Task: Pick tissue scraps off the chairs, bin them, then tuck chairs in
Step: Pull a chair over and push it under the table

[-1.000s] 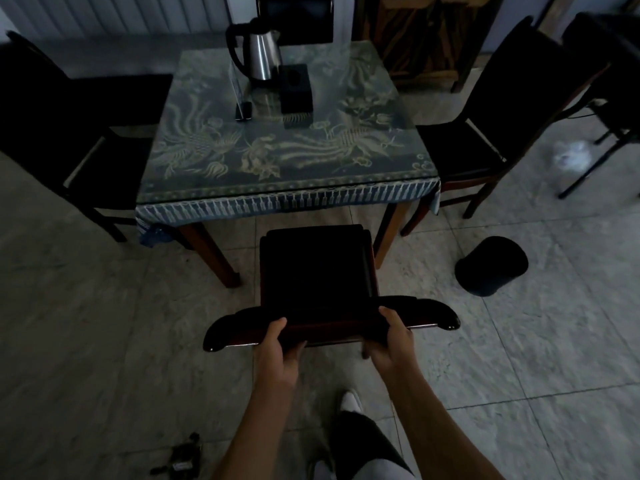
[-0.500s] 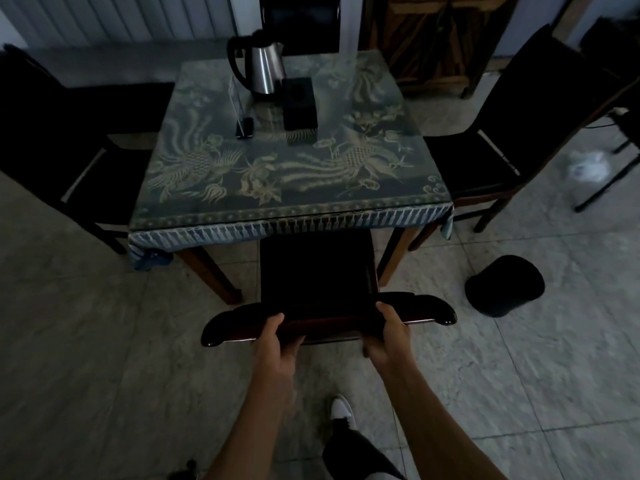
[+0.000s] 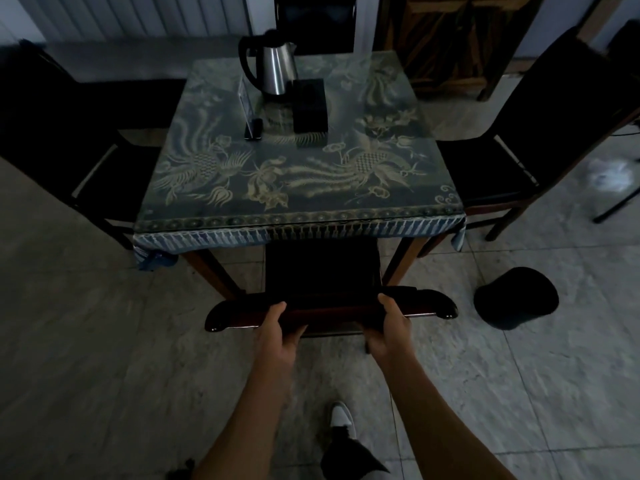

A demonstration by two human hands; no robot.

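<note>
I have both hands on the top rail of the near chair (image 3: 325, 271). My left hand (image 3: 277, 336) grips the rail left of centre, thumb on top and fingers curled underneath; my right hand (image 3: 389, 327) grips it right of centre the same way, thumb over and fingers wrapped below and out of sight.

Compared with 1 second ago, the chair has slid forward: its seat then stood clear of the table (image 3: 298, 188) with floor showing between them, and now the front of the seat sits under the fringed edge of the tablecloth. I judge the tuck-in of this chair to be well under way but not finished, since much of the seat still shows in front of the fringe.

I see no tissue scraps on this seat, though it is dark. The black bin (image 3: 516, 297) stands on the floor to the right, near the table leg. The left chair (image 3: 79, 140) and right chair (image 3: 540, 140) both stand pulled out from the table, so I judge 2 more chairs need pushing in. A pale crumpled thing (image 3: 611, 173) lies on the floor far right; too blurred to identify.
</note>
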